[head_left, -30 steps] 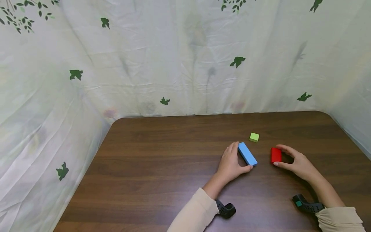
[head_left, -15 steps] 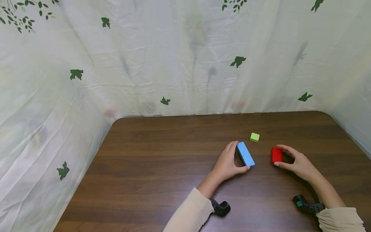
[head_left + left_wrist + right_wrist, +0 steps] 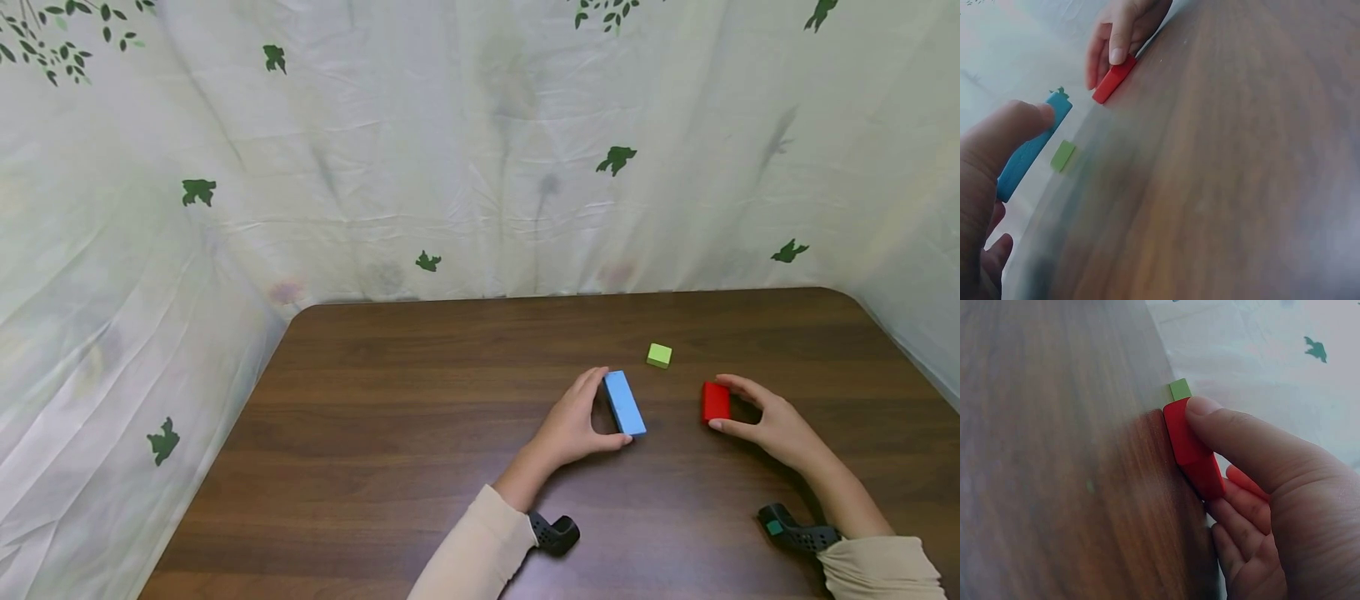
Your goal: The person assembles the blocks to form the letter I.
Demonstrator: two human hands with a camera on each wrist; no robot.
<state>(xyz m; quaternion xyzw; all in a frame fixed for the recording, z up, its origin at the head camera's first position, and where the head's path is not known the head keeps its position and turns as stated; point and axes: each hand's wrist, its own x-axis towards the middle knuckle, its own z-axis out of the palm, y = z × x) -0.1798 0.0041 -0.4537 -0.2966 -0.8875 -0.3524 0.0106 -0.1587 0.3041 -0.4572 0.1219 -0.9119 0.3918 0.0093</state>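
On the dark wooden table (image 3: 420, 392) my left hand (image 3: 581, 421) grips a long blue block (image 3: 624, 403) between thumb and fingers; the left wrist view shows the blue block (image 3: 1030, 149) under my thumb. My right hand (image 3: 765, 417) pinches a red block (image 3: 715, 402) that stands on the tabletop. In the right wrist view the red block (image 3: 1192, 447) sits between thumb and fingers. A small green cube (image 3: 659, 356) lies free just beyond both blocks, and the wrist views show the green cube (image 3: 1062, 155) (image 3: 1180, 389) too.
A white cloth with green leaf prints (image 3: 480, 150) hangs close behind and beside the table. The table's left edge (image 3: 225, 442) and rounded far right corner (image 3: 847, 300) are in view. Black wrist-worn cameras (image 3: 553, 533) (image 3: 795, 530) sit at my cuffs.
My left hand has drawn the blue block leftward and turned it closer to straight along the table's depth. My right hand and the red block have stayed put.
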